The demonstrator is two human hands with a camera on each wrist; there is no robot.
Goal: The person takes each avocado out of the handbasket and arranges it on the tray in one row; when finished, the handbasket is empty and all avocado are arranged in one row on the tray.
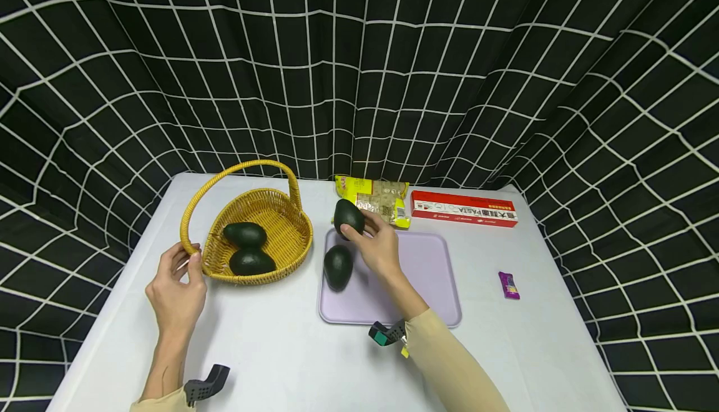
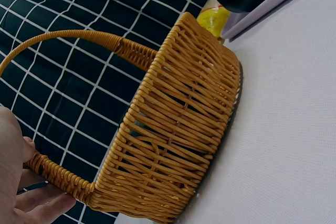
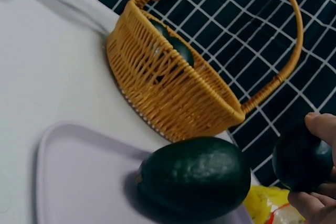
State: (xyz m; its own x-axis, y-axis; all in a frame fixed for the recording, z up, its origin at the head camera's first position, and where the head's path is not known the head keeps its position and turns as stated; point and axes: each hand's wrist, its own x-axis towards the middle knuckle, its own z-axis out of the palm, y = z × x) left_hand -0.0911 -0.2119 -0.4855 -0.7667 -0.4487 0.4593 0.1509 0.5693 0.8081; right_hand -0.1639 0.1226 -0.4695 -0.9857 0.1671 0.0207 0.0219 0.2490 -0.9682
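Note:
A yellow-brown wicker basket (image 1: 294, 256) with a tall arched handle stands on the left of the table. Two dark green avocados, one behind the other (image 1: 244, 235), lie inside it. My left hand (image 1: 178, 290) grips the foot of the basket's handle (image 2: 58, 174). Over the back left of a lilac tray (image 1: 427, 274), my right hand (image 1: 382, 243) holds another avocado (image 1: 349, 217) between thumb and fingers, raised off the tray. One more avocado (image 3: 194, 179) lies on the tray's left side, just below the held one in the head view.
Behind the tray lies a yellow food packet (image 1: 382, 196). A red pasta box (image 1: 463, 208) lies to its right. Near the table's right side is a small purple wrapped packet (image 1: 508, 286). Black curtain with white grid lines (image 1: 393, 87) surrounds the table.

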